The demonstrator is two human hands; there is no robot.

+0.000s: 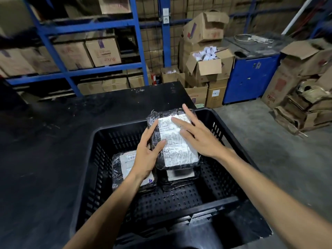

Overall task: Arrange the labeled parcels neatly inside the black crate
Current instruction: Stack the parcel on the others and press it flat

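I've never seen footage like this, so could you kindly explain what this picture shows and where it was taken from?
There is no machine here: a person wears one camera on the head, looking down at their own bare hands. The left hand grips the side of a wrapped parcel with a white label, while the right hand rests open on top of it. Below sits a black crate holding at least two more labeled parcels, one at the left. The crate stands by a dark table. Behind are blue shelves stacked with cardboard boxes.

The lower left parcel (125, 169) label begins "310-"; other labels are too blurred
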